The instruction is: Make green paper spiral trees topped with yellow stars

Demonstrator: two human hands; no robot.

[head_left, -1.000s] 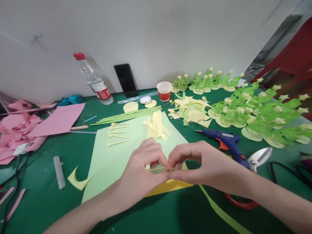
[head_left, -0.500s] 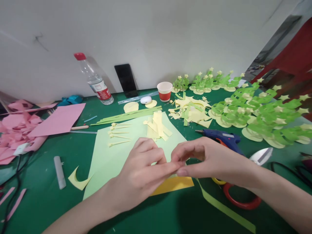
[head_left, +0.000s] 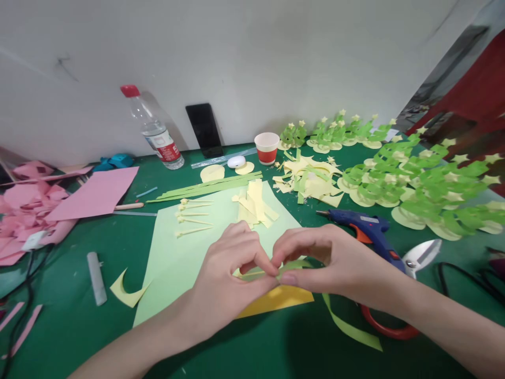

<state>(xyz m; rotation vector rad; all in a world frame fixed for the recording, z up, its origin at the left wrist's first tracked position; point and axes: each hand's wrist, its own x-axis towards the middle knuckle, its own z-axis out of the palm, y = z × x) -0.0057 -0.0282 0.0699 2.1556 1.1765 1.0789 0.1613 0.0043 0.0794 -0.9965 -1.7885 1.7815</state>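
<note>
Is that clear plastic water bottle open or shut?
Shut: a red plastic cap sits on the neck of the clear plastic bottle.

head-worn cam, faces fwd & down, close above tabletop, single view

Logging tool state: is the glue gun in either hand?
No, the glue gun lies on the green table beyond the right hand.

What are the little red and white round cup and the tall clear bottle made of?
The cup looks like matte paper, with its thin rim and dull sides. The red-capped bottle is probably shiny plastic: see-through, with glints.
</note>
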